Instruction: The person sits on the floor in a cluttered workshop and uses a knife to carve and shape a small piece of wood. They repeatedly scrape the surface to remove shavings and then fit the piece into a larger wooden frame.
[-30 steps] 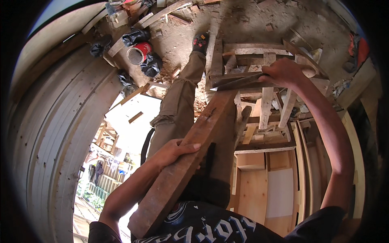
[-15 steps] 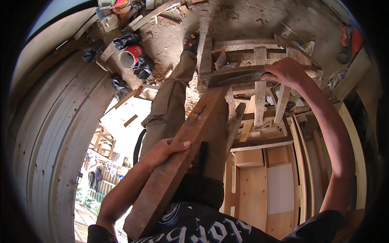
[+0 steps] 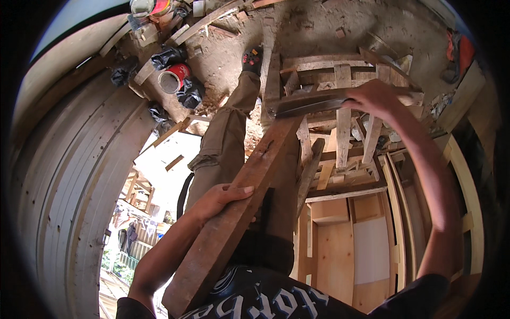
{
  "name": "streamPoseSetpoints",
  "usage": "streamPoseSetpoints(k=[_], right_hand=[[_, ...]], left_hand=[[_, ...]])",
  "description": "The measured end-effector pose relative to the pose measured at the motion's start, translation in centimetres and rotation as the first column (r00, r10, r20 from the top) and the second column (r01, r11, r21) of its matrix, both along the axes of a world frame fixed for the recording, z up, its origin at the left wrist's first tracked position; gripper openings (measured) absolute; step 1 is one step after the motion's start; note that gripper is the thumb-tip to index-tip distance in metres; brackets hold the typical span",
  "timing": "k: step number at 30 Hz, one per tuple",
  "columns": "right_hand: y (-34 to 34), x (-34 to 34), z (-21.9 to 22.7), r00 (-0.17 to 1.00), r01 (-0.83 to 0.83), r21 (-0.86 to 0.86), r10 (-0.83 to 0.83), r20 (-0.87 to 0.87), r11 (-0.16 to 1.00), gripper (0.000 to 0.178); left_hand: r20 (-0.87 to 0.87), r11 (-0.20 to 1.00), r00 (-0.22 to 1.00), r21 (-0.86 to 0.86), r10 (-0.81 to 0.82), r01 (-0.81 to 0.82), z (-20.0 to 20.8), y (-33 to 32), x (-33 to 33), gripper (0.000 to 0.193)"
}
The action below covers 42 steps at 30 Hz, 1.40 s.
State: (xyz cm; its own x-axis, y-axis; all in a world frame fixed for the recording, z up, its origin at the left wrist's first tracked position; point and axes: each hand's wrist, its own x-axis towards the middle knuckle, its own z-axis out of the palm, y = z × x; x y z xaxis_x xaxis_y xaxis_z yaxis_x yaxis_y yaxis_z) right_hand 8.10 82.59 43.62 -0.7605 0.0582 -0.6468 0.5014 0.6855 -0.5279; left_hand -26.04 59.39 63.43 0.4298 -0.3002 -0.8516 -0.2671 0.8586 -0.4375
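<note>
A long, thick reddish-brown wooden beam [image 3: 234, 218] slants from my body toward the wooden rack. My left hand [image 3: 226, 198] is closed around its middle, thumb lying on the upper face. At the beam's far end, a long dark metal blade [image 3: 311, 108] lies crosswise, seen nearly edge-on. My right hand [image 3: 372, 98] grips the blade's right end. Its handle is hidden in my fist, and I cannot tell whether it is a saw or a large knife.
Behind the blade stands a rough wooden rack [image 3: 342, 119] of slats. A pale wooden cabinet frame [image 3: 334, 250] stands at the lower right. A red can [image 3: 172, 78] and black plastic bags [image 3: 191, 94] lie at the far left, by a corrugated metal sheet [image 3: 69, 181]. Wood scraps litter the dirt floor.
My right hand and the blade have shifted slightly left, and the blade has tilted a little. My left hand keeps its hold on the beam. The whole view has shifted slightly.
</note>
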Motion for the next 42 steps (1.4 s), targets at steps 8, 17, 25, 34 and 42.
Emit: streamPoseSetpoints(k=[8, 17, 25, 34, 42], right_hand=[[-2.8, -2.3, 0.7, 0.998, 0.057, 0.023, -0.057, -0.009, 0.998, 0.038], [-5.3, 1.5, 4.0, 0.579, 0.754, -0.036, -0.691, -0.433, 0.655, 0.027], [-18.7, 8.5, 8.1, -0.444, 0.895, 0.012, -0.892, -0.087, -0.447, 0.035], [-32.7, -0.9, 7.8, -0.657, 0.741, -0.07, -0.743, 0.129, -0.668, 0.032], [-34.8, -2.3, 8.3, -0.677, 0.721, -0.098, -0.727, 0.113, -0.686, 0.03]], left_hand=[[0.018, 0.999, 0.999, 0.021, -0.027, 0.027, -0.1, -0.9, -0.1, 0.06], [0.031, 0.997, 0.998, 0.055, -0.051, 0.05, -0.3, -1.2, -0.3, 0.061], [0.005, 0.989, 0.996, 0.116, -0.094, 0.093, -0.5, -1.9, -0.5, 0.06], [-0.027, 0.985, 0.99, 0.103, -0.139, 0.141, 0.0, -1.0, -0.1, 0.059], [-0.145, 0.978, 0.976, 0.105, -0.162, 0.178, 0.4, -1.5, 0.2, 0.066]])
